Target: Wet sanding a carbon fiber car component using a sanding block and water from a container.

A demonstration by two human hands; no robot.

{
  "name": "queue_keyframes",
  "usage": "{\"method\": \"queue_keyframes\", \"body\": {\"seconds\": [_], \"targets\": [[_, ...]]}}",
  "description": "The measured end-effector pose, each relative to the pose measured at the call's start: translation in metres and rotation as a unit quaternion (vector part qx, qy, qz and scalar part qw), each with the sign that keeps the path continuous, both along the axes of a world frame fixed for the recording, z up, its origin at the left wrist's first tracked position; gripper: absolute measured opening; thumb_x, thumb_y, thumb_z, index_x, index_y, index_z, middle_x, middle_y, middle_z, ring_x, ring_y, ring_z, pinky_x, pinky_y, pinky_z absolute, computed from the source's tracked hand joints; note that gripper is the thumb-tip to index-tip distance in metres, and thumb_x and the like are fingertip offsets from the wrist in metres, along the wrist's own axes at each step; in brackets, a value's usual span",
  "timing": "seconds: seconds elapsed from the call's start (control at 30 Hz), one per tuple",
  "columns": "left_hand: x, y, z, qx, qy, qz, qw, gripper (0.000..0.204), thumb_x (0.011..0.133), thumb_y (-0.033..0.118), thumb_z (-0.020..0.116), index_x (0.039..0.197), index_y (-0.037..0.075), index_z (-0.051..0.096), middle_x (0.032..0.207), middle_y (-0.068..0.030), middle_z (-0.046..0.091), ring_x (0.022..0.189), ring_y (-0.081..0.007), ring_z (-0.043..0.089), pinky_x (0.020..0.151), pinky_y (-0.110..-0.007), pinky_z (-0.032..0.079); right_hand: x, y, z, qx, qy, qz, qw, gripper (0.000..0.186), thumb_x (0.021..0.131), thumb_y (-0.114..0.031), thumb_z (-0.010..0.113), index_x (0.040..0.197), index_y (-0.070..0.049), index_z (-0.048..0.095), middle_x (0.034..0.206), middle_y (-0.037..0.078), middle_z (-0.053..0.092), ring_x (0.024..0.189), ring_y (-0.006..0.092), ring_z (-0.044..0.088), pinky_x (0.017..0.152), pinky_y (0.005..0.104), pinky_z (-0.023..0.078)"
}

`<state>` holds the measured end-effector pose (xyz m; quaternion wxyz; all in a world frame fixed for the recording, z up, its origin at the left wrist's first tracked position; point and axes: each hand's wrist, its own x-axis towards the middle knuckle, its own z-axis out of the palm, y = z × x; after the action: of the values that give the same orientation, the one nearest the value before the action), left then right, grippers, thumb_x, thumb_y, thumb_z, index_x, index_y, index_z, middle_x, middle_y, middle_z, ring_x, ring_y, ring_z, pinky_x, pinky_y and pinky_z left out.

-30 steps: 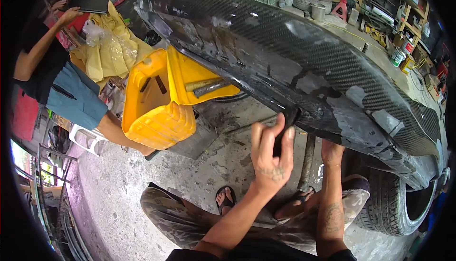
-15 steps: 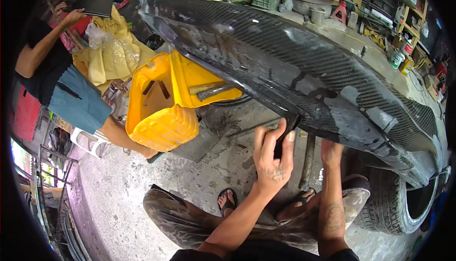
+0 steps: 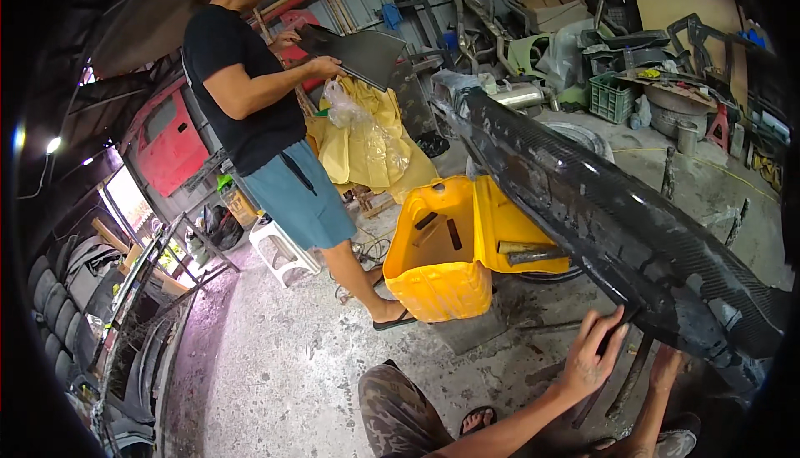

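Our left hand (image 3: 592, 360) pinches a dark piece (image 3: 611, 335) at the curved, glossy, weave-textured panel (image 3: 600, 200) above its fingers (image 3: 604, 325); our right hand (image 3: 666, 368), we cannot tell. Left of them, a yellow tub (image 3: 442, 293) holds dark bars (image 3: 454, 234).

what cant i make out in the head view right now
Right hand, head view: fingertips hidden behind the long dark patterned part.
Black piece in the left hand, head view: partly covered by fingers, full shape unclear.
That part's right-hand end, head view: lost in the dark fisheye rim.
Yellow container, head view: brown inside too small to tell, liquid or solid.
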<state>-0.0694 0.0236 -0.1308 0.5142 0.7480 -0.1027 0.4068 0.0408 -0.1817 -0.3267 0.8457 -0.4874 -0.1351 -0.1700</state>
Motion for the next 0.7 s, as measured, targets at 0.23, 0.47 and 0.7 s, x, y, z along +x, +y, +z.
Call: {"method": "queue_keyframes", "body": {"seconds": [0.23,0.47,0.7], "targets": [[-0.002,-0.005,0.0,-0.013,0.001,0.007,1.0,0.029,0.092,0.001,0.064,0.12,-0.005,0.061,0.09,-0.0116,0.049,0.077,-0.0212,0.052,0.07,-0.03,0.044,0.001,-0.002,-0.009,0.056,-0.049,0.026,0.997,0.067,0.093,-0.04,0.062,0.145,-0.004,0.039,0.148,0.01,0.041,0.137,0.0248,0.038,0.118,0.0446,0.023],[-0.022,0.001,-0.009,0.003,0.021,-0.006,1.0,0.026,0.094,0.004,0.062,0.118,-0.004,0.059,0.094,-0.0142,0.052,0.083,-0.0245,0.057,0.072,-0.032,0.046,0.007,0.004,-0.011,0.042,-0.019,-0.002,0.999,0.072,0.09,-0.044,0.064,0.143,-0.001,0.041,0.147,0.011,0.043,0.136,0.0265,0.038,0.116,0.0455,0.024],[-0.021,0.148,0.012,0.157,-0.004,0.137,0.978,0.023,0.092,0.013,0.067,0.11,-0.001,0.063,0.084,-0.0109,0.055,0.076,-0.0229,0.057,0.069,-0.033,0.046,0.01,0.007,-0.012,0.058,-0.012,0.011,0.998,0.07,0.091,-0.041,0.065,0.143,-0.002,0.04,0.147,0.012,0.042,0.136,0.0274,0.038,0.115,0.0453,0.026]]}}
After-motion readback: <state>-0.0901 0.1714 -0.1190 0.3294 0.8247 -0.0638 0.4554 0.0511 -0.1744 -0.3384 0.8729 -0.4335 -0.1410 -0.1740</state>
